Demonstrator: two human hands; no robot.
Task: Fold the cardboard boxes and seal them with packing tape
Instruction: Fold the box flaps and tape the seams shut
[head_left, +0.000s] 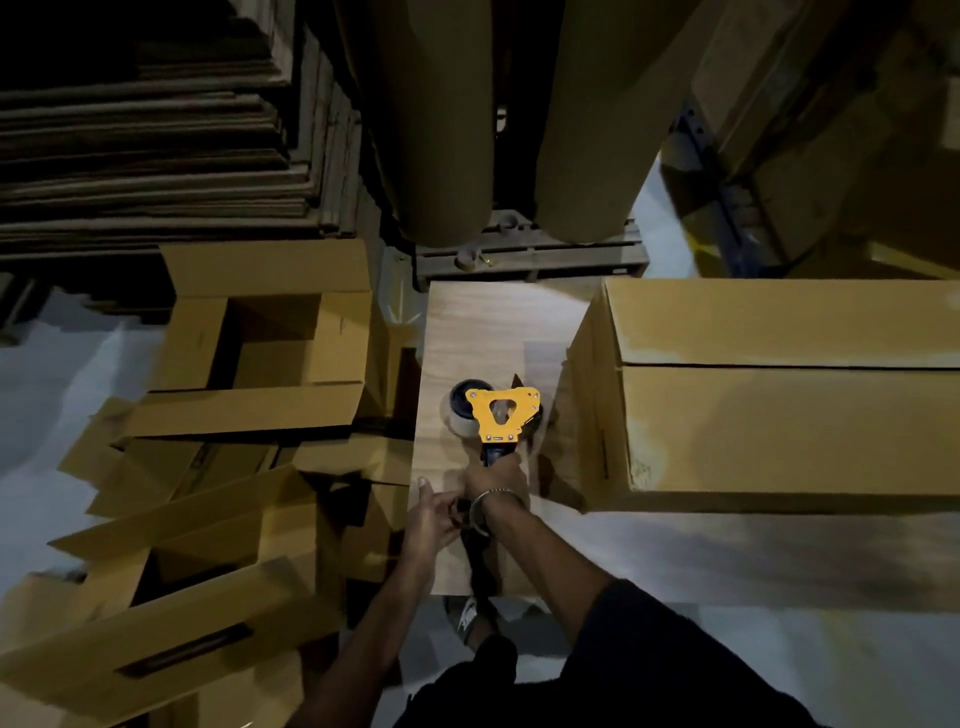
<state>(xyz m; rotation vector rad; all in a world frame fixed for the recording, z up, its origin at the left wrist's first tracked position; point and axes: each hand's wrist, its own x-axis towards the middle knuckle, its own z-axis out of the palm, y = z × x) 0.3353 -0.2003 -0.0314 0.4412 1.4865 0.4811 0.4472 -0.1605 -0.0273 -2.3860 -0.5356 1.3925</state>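
**Tape gun in my right grip, left hand at the near end of the box**

My right hand (494, 475) is wrapped tight round the dark handle of the tape dispenser (498, 413), fingers curled fully about it, a metal bracelet (493, 493) showing at my wrist. The dispenser's yellow frame lies flat over the top of the box I am sealing (483, 338), its roll of tape toward the left side and the blade end toward the right. That box stands directly in front of me, its pale top face running away from me.

My left hand (434, 514) sits just beside the right wrist at the near part of the box top, thumb raised, fingers bent toward a dark strip there; whether my left grip pinches it or only presses I cannot tell.

To the right, touching or just beside my box, lies a large closed carton (779, 395). To the left, open boxes (260, 353) with flaps spread lie on the floor (52, 374). Beyond stand two large brown paper rolls (587, 130) on a wooden pallet (530, 254), and stacked flat cardboard (145, 156).
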